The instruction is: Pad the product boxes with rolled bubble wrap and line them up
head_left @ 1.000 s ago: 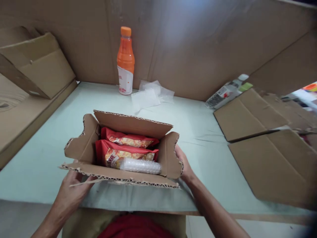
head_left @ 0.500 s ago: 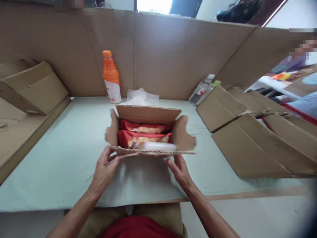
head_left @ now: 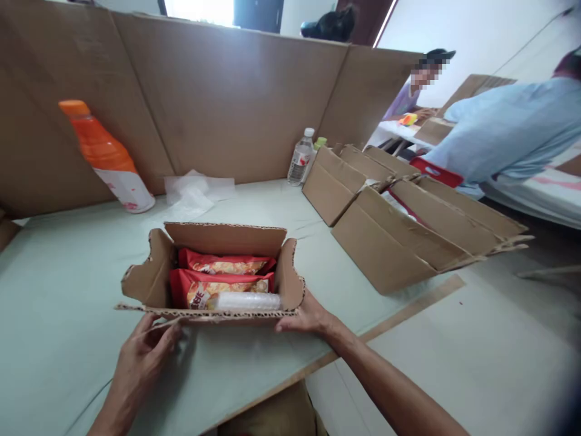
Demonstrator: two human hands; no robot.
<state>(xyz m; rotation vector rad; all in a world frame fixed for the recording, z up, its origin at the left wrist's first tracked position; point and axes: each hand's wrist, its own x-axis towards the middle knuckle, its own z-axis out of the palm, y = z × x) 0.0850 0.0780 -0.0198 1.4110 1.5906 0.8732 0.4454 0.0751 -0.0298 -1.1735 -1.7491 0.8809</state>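
An open cardboard box (head_left: pixel 227 235) is in front of me, its flaps up and its near edge toward me. Inside lie two red snack packets (head_left: pixel 227 281), one behind the other, and a clear, whitish plastic-wrapped item (head_left: pixel 247 301) against the near wall. My left hand (head_left: pixel 147 348) is closed at the box's near left corner, thumb and fingers about a thin cardboard flap. At the near right corner, my right hand (head_left: pixel 304 315) grips the box, thumb on the front and fingers round the side, partly hidden behind it.
A bottle with orange top and cap (head_left: pixel 109 157) stands at the back left beside crumpled clear plastic (head_left: pixel 195 194). A clear bottle (head_left: pixel 300 158) stands before the cardboard wall (head_left: pixel 236 91). More cardboard boxes (head_left: pixel 385 242) sit at right. Beyond are two people, one in light blue (head_left: pixel 508 127).
My view has swung to the right, bringing the two people into sight. My right hand has moved from below the front edge to the box's right corner. The packets stay inside.
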